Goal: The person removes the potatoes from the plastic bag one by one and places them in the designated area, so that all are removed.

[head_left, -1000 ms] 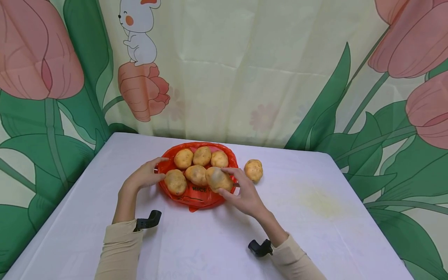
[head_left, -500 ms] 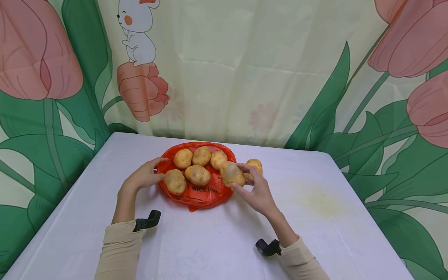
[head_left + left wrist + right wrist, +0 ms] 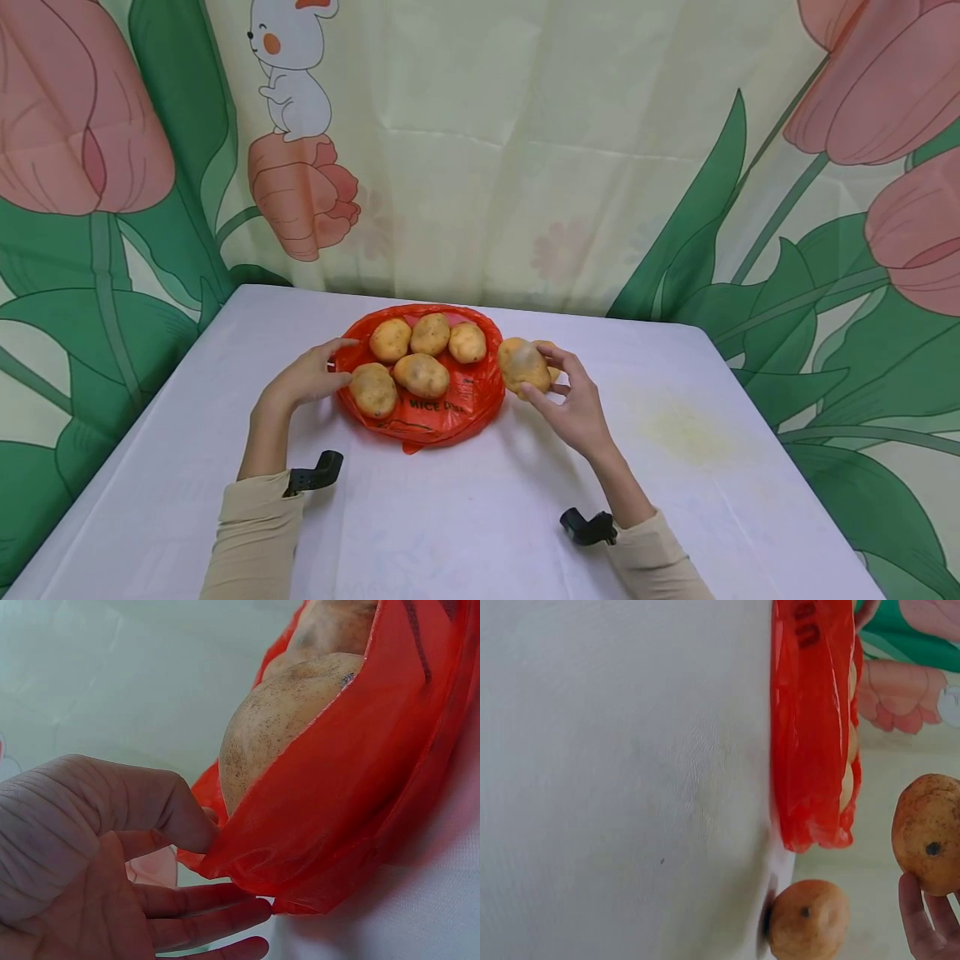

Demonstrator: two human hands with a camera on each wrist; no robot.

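Observation:
A red plastic bag [image 3: 465,421] with printed lettering lies spread in a round shape, its sides standing up, with several potatoes [image 3: 422,376] inside. My left hand [image 3: 307,375] is at the bag's left edge; in the left wrist view its thumb and index finger pinch the red plastic while the other fingers extend below. Off the bag's right side, my right hand [image 3: 576,410] grips a potato [image 3: 521,367] between thumb and fingers, raised above the table. Behind it a loose potato [image 3: 810,919] rests on the table, mostly covered in the head view by the held one.
The table wears a white cloth [image 3: 450,533], with a faint yellowish stain [image 3: 693,433] on the right. A printed curtain [image 3: 480,167] with tulips and a rabbit hangs behind the far edge. Each wrist carries a small black camera mount [image 3: 318,472].
My right hand has carried the gripped potato rightward, from over the bag to beyond its right rim, in front of the loose potato. The left hand stays at the bag's edge.

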